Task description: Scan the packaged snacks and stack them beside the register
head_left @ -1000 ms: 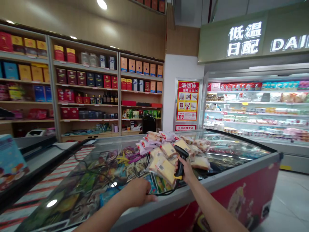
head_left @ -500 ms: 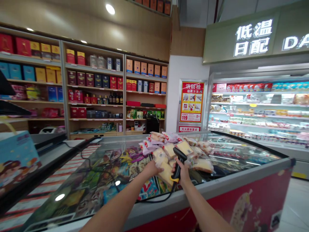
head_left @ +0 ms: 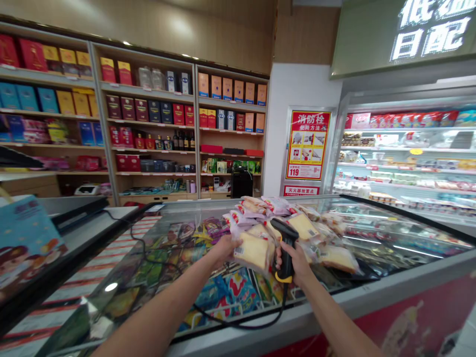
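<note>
My right hand (head_left: 295,260) is wrapped round the handle of a black and yellow barcode scanner (head_left: 285,238), whose cable trails from its base over the freezer edge. In my left hand (head_left: 225,249) is the left edge of a packaged bread slice (head_left: 253,250), held up in its clear wrapper with a small label towards me. The scanner's head is just above and right of this pack. Behind both hands lies a heap of similar bread packs (head_left: 303,227), some in pinkish wrappers, on the glass top of the chest freezer (head_left: 357,297).
Colourful frozen packets (head_left: 238,290) show through the glass. The black scanner cable (head_left: 256,326) loops along the front edge. A blue illustrated bag (head_left: 29,243) stands at the left. Shelves of boxes (head_left: 148,111) line the back, and a lit chilled display (head_left: 409,168) is at the right.
The bread pack in my left hand has been raised and turned more towards me. The scanner is a little further right in view, and the camera view has shifted.
</note>
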Demonstrator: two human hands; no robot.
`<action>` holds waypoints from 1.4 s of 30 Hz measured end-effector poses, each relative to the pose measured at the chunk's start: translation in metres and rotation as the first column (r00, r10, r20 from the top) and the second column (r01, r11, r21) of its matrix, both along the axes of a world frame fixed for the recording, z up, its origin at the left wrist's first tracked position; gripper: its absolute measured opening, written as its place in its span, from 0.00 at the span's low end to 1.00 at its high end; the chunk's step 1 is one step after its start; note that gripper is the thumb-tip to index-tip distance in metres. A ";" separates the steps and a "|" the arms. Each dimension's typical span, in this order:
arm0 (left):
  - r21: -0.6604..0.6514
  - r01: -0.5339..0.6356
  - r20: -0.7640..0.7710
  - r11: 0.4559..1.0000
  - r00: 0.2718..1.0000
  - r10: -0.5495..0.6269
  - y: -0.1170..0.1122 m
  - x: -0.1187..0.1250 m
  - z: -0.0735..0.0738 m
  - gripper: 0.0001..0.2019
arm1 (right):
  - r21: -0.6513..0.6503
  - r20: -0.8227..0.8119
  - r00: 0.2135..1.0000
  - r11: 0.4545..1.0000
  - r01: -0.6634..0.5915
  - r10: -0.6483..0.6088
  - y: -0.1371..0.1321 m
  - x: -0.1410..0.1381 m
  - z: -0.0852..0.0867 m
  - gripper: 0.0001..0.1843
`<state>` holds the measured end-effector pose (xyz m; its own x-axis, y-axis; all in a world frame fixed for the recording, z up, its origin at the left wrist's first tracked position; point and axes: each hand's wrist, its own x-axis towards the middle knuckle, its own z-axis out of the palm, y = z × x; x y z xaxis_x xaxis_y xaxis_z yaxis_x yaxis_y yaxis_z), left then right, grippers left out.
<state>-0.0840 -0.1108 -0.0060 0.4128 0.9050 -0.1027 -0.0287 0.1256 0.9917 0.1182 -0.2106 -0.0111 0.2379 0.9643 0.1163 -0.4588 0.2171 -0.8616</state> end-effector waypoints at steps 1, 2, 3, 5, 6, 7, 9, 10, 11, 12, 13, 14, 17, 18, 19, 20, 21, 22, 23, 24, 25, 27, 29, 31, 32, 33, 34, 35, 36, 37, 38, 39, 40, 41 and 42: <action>0.010 -0.096 0.070 0.995 0.993 0.095 0.006 -0.006 -0.002 0.18 | -0.010 0.021 1.000 1.000 -0.022 0.022 0.003 -0.005 0.001 0.24; 0.011 -0.187 0.141 0.982 0.973 0.184 0.011 -0.011 -0.005 0.16 | -0.025 0.040 0.998 0.999 -0.040 0.041 0.005 -0.012 0.000 0.24; 0.000 -0.263 0.202 0.965 0.945 0.258 0.017 -0.014 -0.008 0.14 | -0.043 0.057 0.996 0.997 -0.060 0.062 0.007 -0.021 -0.001 0.24; -0.029 -0.358 0.284 0.933 0.892 0.351 0.027 -0.016 -0.013 0.12 | -0.073 0.085 0.990 0.992 -0.106 0.112 0.010 -0.039 -0.005 0.24; -0.029 -0.385 0.311 0.922 0.873 0.375 0.031 -0.017 -0.016 0.12 | -0.083 0.100 0.984 0.987 -0.139 0.147 0.012 -0.049 -0.006 0.25; -0.012 -0.410 0.332 0.912 0.859 0.391 0.036 -0.019 -0.017 0.12 | -0.082 0.119 0.977 0.982 -0.169 0.178 0.015 -0.059 -0.005 0.25; 0.056 -0.477 0.362 0.877 0.828 0.428 0.046 -0.029 -0.016 0.14 | -0.062 0.148 0.971 0.981 -0.182 0.190 0.025 -0.076 0.003 0.25; 0.091 -0.520 0.369 0.849 0.810 0.456 0.051 -0.036 -0.015 0.15 | -0.028 0.163 0.971 0.984 -0.174 0.176 0.032 -0.083 0.010 0.23; 0.119 -0.562 0.366 0.818 0.791 0.490 0.056 -0.045 -0.014 0.16 | 0.019 0.179 0.970 0.986 -0.169 0.163 0.040 -0.090 0.017 0.22; 0.138 -0.602 0.356 0.787 0.771 0.527 0.060 -0.054 -0.014 0.17 | 0.069 0.189 0.971 0.985 -0.160 0.145 0.049 -0.095 0.025 0.21; 0.146 -0.635 0.344 0.758 0.751 0.563 0.064 -0.064 -0.014 0.18 | 0.100 0.216 0.966 0.980 -0.170 0.145 0.058 -0.100 0.031 0.20; 0.146 -0.663 0.338 0.734 0.731 0.593 0.068 -0.072 -0.015 0.18 | 0.116 0.239 0.960 0.977 -0.180 0.148 0.066 -0.104 0.036 0.19; 0.101 -0.676 0.361 0.730 0.708 0.606 0.072 -0.085 -0.018 0.16 | 0.091 0.240 0.950 0.969 -0.228 0.201 0.078 -0.108 0.035 0.20; 0.079 -0.657 0.378 0.750 0.716 0.587 0.072 -0.085 -0.019 0.16 | 0.063 0.224 0.950 0.970 -0.236 0.216 0.077 -0.107 0.031 0.20; 0.060 -0.627 0.392 0.777 0.731 0.559 0.071 -0.083 -0.021 0.15 | 0.031 0.207 0.952 0.971 -0.239 0.227 0.075 -0.104 0.025 0.21; 0.047 -0.589 0.404 0.806 0.750 0.524 0.070 -0.079 -0.022 0.14 | -0.018 0.203 0.947 0.968 -0.250 0.248 0.071 -0.101 0.019 0.22; 0.039 -0.550 0.414 0.834 0.769 0.487 0.069 -0.075 -0.024 0.14 | -0.067 0.211 0.942 0.966 -0.252 0.260 0.067 -0.097 0.013 0.23; 0.037 -0.518 0.423 0.855 0.783 0.456 0.067 -0.070 -0.025 0.13 | -0.109 0.229 0.931 0.958 -0.267 0.285 0.062 -0.092 0.008 0.24; 0.037 -0.492 0.427 0.870 0.795 0.432 0.066 -0.066 -0.027 0.13 | -0.143 0.250 0.915 0.947 -0.287 0.315 0.058 -0.088 0.004 0.24; 0.040 -0.474 0.427 0.880 0.804 0.413 0.065 -0.062 -0.029 0.12 | -0.167 0.268 0.901 0.938 -0.305 0.340 0.054 -0.084 0.002 0.25; 0.044 -0.463 0.424 0.885 0.811 0.404 0.064 -0.059 -0.032 0.12 | -0.183 0.282 0.890 0.931 -0.317 0.358 0.052 -0.081 0.000 0.26; 0.042 -0.467 0.407 0.883 0.816 0.412 0.062 -0.055 -0.035 0.12 | -0.204 0.314 0.875 0.926 -0.317 0.369 0.049 -0.079 0.000 0.26; 0.035 -0.482 0.405 0.875 0.808 0.429 0.061 -0.053 -0.038 0.12 | -0.223 0.372 0.856 0.930 -0.292 0.358 0.048 -0.079 0.002 0.26; 0.025 -0.490 0.432 0.871 0.791 0.432 0.060 -0.052 -0.038 0.13 | -0.242 0.443 0.820 0.930 -0.278 0.361 0.048 -0.081 0.003 0.24; 0.017 -0.490 0.450 0.872 0.782 0.431 0.059 -0.052 -0.037 0.14 | -0.252 0.469 0.801 0.926 -0.282 0.372 0.047 -0.081 0.002 0.24; 0.007 -0.488 0.465 0.873 0.774 0.429 0.058 -0.052 -0.036 0.14 | -0.262 0.483 0.787 0.921 -0.290 0.385 0.046 -0.082 0.002 0.23; -0.002 -0.485 0.473 0.875 0.770 0.428 0.057 -0.051 -0.036 0.14 | -0.273 0.487 0.776 0.914 -0.301 0.401 0.046 -0.082 0.001 0.23; -0.013 -0.486 0.475 0.874 0.766 0.433 0.056 -0.051 -0.035 0.15 | -0.284 0.484 0.770 0.907 -0.311 0.415 0.045 -0.082 0.000 0.22; -0.021 -0.489 0.473 0.872 0.764 0.440 0.056 -0.051 -0.034 0.15 | -0.290 0.478 0.769 0.903 -0.317 0.424 0.044 -0.081 -0.001 0.22; -0.025 -0.492 0.470 0.870 0.763 0.445 0.055 -0.051 -0.034 0.15 | -0.294 0.470 0.772 0.901 -0.320 0.428 0.044 -0.081 -0.002 0.22; -0.026 -0.493 0.467 0.870 0.763 0.447 0.055 -0.051 -0.034 0.16 | -0.294 0.463 0.777 0.901 -0.318 0.426 0.043 -0.081 -0.003 0.22; -0.024 -0.491 0.466 0.871 0.765 0.445 0.055 -0.051 -0.033 0.16 | -0.295 0.458 0.781 0.901 -0.318 0.425 0.043 -0.082 -0.003 0.23; -0.022 -0.491 0.465 0.871 0.766 0.444 0.055 -0.051 -0.033 0.16 | -0.295 0.455 0.784 0.902 -0.314 0.422 0.043 -0.082 -0.003 0.23; -0.019 -0.489 0.464 0.872 0.769 0.441 0.055 -0.051 -0.033 0.16 | -0.296 0.453 0.787 0.903 -0.311 0.419 0.043 -0.082 -0.003 0.23; -0.018 -0.487 0.463 0.873 0.770 0.439 0.055 -0.051 -0.033 0.16 | -0.299 0.452 0.788 0.903 -0.308 0.418 0.043 -0.082 -0.002 0.23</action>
<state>-0.1352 -0.0563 -0.0392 -0.0811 0.9932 0.0841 -0.4924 -0.1133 0.8630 0.0360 -0.1677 -0.0134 -0.1712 0.9818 -0.0826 0.0311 -0.0784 -0.9964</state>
